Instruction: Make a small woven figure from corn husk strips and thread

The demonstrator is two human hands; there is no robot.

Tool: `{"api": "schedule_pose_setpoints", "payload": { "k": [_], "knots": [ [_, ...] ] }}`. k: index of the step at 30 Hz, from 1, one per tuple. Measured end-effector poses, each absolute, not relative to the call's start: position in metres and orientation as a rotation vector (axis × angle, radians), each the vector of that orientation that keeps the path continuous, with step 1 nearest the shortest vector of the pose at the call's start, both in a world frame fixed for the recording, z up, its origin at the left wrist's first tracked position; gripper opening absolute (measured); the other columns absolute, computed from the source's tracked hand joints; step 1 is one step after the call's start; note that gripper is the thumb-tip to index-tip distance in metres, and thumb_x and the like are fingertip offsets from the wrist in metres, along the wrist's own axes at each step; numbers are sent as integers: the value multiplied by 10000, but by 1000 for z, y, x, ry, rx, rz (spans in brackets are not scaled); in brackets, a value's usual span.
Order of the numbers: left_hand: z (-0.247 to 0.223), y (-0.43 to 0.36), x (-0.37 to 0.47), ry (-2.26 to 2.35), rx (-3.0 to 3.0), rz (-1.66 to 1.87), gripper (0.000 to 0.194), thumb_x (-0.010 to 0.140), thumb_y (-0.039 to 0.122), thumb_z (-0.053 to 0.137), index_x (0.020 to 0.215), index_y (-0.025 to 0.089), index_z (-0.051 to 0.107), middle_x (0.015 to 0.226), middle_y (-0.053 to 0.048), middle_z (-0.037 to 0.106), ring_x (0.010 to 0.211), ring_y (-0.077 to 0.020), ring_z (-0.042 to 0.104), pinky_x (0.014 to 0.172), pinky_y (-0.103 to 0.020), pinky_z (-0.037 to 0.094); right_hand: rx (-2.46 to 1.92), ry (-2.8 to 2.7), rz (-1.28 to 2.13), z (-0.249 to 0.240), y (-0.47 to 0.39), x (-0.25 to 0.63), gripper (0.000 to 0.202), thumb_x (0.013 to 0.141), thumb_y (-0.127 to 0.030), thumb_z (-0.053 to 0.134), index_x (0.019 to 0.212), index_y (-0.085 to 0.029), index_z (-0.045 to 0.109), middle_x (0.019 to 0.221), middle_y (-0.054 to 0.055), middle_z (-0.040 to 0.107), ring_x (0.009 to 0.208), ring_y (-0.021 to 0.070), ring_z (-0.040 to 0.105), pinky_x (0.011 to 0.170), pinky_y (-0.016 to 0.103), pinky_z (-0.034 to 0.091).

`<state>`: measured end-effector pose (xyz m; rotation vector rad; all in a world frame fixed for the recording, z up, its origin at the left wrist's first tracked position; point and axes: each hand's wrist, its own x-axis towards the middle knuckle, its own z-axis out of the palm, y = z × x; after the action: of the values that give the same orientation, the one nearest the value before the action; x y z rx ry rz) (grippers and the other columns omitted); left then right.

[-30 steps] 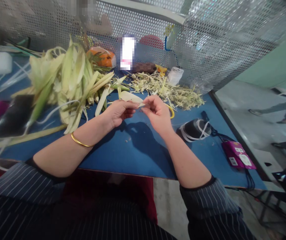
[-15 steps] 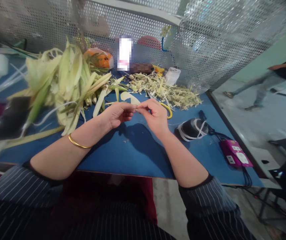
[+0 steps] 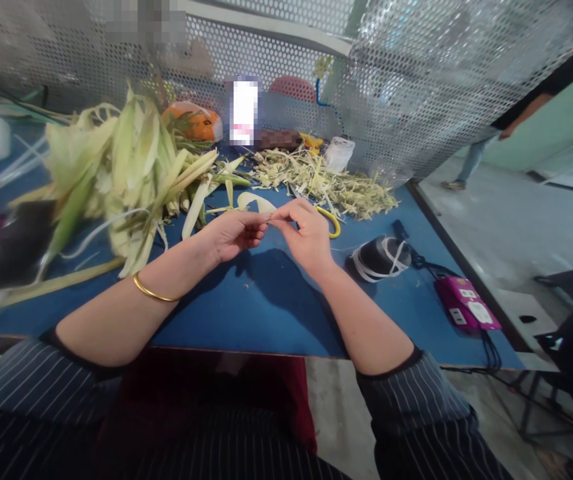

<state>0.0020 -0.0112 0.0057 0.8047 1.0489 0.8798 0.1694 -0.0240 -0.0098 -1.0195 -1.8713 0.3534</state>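
Observation:
My left hand (image 3: pixel 239 235) and my right hand (image 3: pixel 303 237) meet over the blue table, thumbs and forefingers pinched tip to tip. Whatever sits between the fingertips is too small to name. Just behind them lies a pale cut piece of corn husk (image 3: pixel 255 201). A yellow scissor-like handle (image 3: pixel 333 223) shows beside my right hand, the rest of it hidden. To the left spreads a big heap of green and cream corn husks (image 3: pixel 133 147). Behind the hands is a pile of shredded husk scraps (image 3: pixel 316 177).
On the right stand a black spool-like object wrapped in white cord (image 3: pixel 381 259) and a purple power strip (image 3: pixel 466 305) with cables. A lit phone (image 3: pixel 244 110), an orange packet (image 3: pixel 193 121) and perforated metal mesh (image 3: pixel 286 40) are at the back. A person (image 3: pixel 516 120) is beyond the mesh.
My hands keep the same pinch, fingertips together. The whole view has shifted slightly. The person in the background has moved and shows differently at the right.

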Motion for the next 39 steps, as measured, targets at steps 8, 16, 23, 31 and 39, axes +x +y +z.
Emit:
{"api": "schedule_pose_setpoints", "payload": {
  "k": [8,16,23,31,39],
  "knots": [
    [4,-17,7,1075,1000,1005,147,770,208,756,685,130,665,590,-9,640,493,-80,562,492,-213,437,-1144,-1804,445,-11,-20,168,114,852,-150,653,760,-207,616,813,-1,621,765,140,564,738,302,448],
    [4,-17,9,1125,1113,1024,234,782,267,772,628,114,684,596,-39,655,485,-87,556,508,-239,450,-1248,-1674,574,-9,-22,166,80,814,-178,665,748,-203,627,736,-19,648,690,125,563,683,294,442],
    [1,-18,10,1089,1126,1027,211,719,274,821,658,131,679,593,-26,639,492,-97,551,499,-245,455,-1204,-1493,729,-15,-17,165,313,732,-145,699,984,-230,534,723,-50,649,655,120,594,661,292,466],
    [1,-17,6,1081,1241,1037,242,648,298,879,658,130,705,604,-39,657,527,-101,557,519,-231,467,-1165,-1475,846,-11,-15,168,182,716,-88,638,856,-204,619,693,-39,681,645,120,652,674,295,517],
    [-1,-14,0,1004,1379,1048,241,634,285,877,758,129,741,664,-31,692,566,-106,599,539,-217,511,-1166,-1434,924,-9,-13,168,108,734,-175,701,816,-197,633,645,-36,681,605,119,659,645,288,528]
  ]
}}
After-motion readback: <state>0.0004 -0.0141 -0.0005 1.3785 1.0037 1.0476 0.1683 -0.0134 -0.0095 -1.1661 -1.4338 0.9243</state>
